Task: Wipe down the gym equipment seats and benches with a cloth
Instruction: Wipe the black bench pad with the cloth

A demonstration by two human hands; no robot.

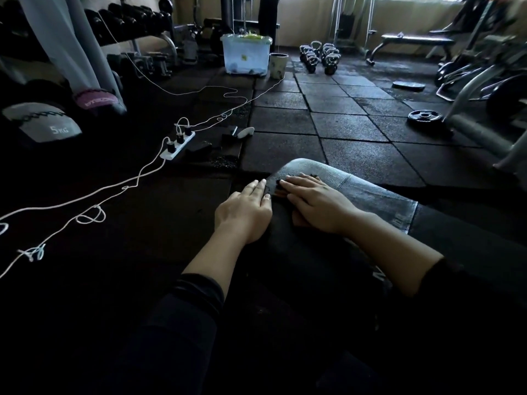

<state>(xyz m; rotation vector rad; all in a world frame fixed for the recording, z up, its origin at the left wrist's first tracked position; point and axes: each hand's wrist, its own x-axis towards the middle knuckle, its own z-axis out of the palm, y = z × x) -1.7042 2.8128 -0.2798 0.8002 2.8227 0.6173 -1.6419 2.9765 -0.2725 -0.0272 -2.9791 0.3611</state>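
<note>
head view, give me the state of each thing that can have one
bench pad: far end pale and shiny, near part dark
cloth: dark, flat on the pad under the right hand
right hand: fingers straight, pressing the cloth
left hand: fingers straight, resting at the pad's left edge
power strip: three plugs in, on the floor
clear plastic bin: upright, lined with a bag
</note>
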